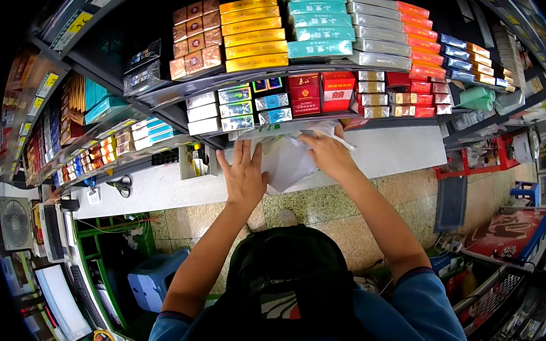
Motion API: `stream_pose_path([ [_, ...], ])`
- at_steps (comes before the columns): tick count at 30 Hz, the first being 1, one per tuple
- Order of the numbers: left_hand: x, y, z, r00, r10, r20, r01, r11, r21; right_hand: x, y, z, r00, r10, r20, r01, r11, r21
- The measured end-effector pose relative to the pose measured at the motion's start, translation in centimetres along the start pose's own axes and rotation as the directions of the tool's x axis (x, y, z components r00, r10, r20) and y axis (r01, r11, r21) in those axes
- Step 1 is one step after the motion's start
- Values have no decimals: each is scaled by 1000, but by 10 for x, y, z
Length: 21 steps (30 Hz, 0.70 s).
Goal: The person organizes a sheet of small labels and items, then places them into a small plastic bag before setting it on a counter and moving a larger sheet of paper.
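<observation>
A translucent white plastic bag (287, 164) with green print lies on a white counter (395, 144), partly overhanging its front edge. My left hand (244, 175) rests at the bag's left side, fingers spread and palm down. At the upper right of the bag, my right hand (331, 155) has crumpled plastic bunched around its fingers. Some of its fingertips are hidden by the plastic. Just beyond the bag, under the shelf, stand red cigarette boxes (304, 95) and blue packs (273, 109).
Stacked cartons, including teal boxes (320, 30) and yellow boxes (254, 37), fill the shelf above my hands. Black scissors (121, 186) and a small grey bin (197, 162) sit at left. A blue plastic stool (155, 279) stands below; a red rack (476, 160) is at right.
</observation>
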<state>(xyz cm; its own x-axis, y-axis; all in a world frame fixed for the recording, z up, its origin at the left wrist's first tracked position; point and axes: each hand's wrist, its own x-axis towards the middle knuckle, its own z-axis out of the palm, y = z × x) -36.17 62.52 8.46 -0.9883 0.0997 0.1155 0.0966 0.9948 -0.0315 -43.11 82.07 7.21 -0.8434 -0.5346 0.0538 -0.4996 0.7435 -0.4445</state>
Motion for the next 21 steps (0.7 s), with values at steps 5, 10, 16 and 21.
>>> stream_pose_path([
  [5,5,-6,-9,998,-58,7,58,997,-55,6,-2,12,996,84,33,-80,991,-111],
  [10,2,-12,-11,994,-43,97,51,995,-84,26,-20,44,996,-21,82,18,999,33],
  [16,-1,-17,-13,993,-48,104,58,993,-100,61,10,93,973,23,228,-79,968,237],
  [21,-12,-33,-5,985,-86,147,102,989,-106,34,3,82,981,40,187,-98,945,312],
])
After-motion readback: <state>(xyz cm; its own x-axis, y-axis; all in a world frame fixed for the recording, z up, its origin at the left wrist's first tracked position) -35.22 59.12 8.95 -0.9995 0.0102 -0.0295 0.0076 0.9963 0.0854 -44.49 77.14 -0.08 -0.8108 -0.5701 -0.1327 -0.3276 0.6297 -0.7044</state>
